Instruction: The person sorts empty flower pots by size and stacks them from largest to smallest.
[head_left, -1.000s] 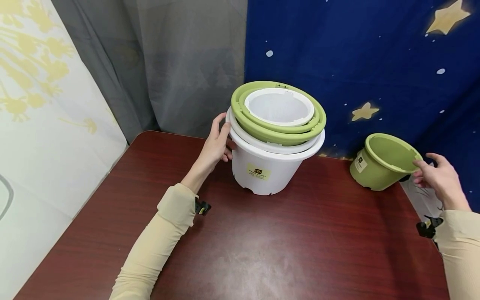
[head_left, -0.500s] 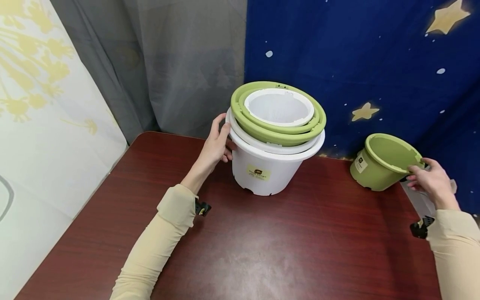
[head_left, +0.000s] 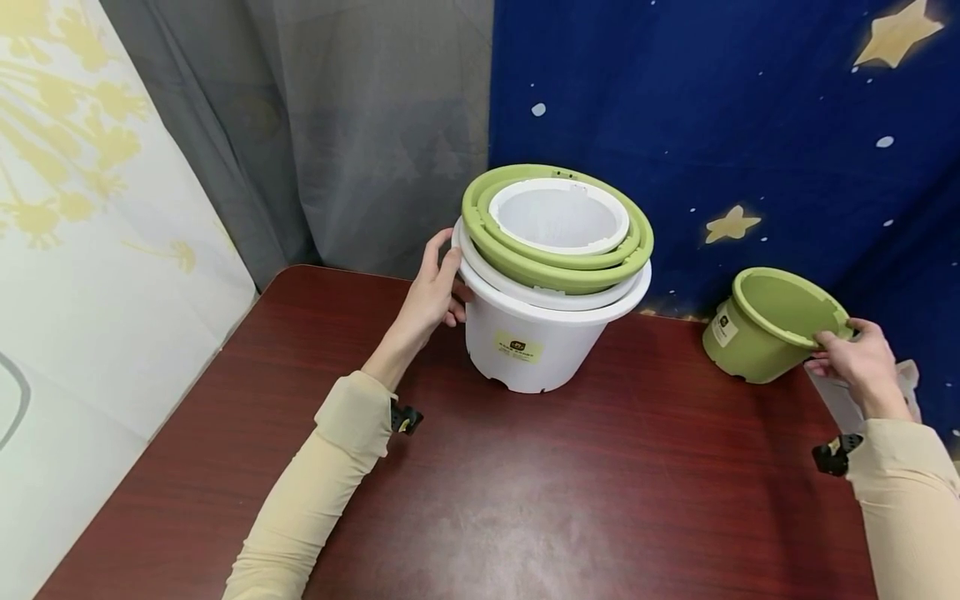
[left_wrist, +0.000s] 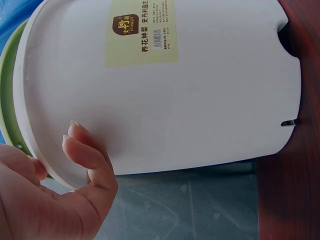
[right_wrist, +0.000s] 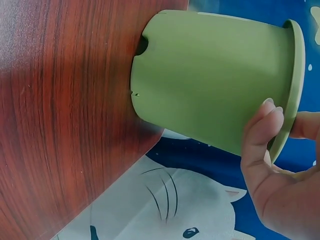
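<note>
A large white flowerpot [head_left: 540, 358] with a yellow label stands upright on the table, holding a nested stack: another white pot, two green pots [head_left: 517, 250] and a small white pot [head_left: 558, 218] on top. My left hand [head_left: 431, 292] grips the big pot's rim at its left side, fingers curled beneath the rim in the left wrist view. At the table's right back edge stands a smaller green flowerpot [head_left: 757, 333] with a pale label. My right hand [head_left: 858, 358] pinches its rim, thumb inside and fingers outside, as the right wrist view shows.
The dark red wooden table [head_left: 487, 483] extends in front of the pots. A grey curtain [head_left: 375, 125] and a blue star-patterned cloth [head_left: 712, 125] hang close behind. White patterned fabric lies past the right edge.
My right hand has moved slightly left and taken hold of the green flowerpot's rim. The left hand and the stack have stayed in place.
</note>
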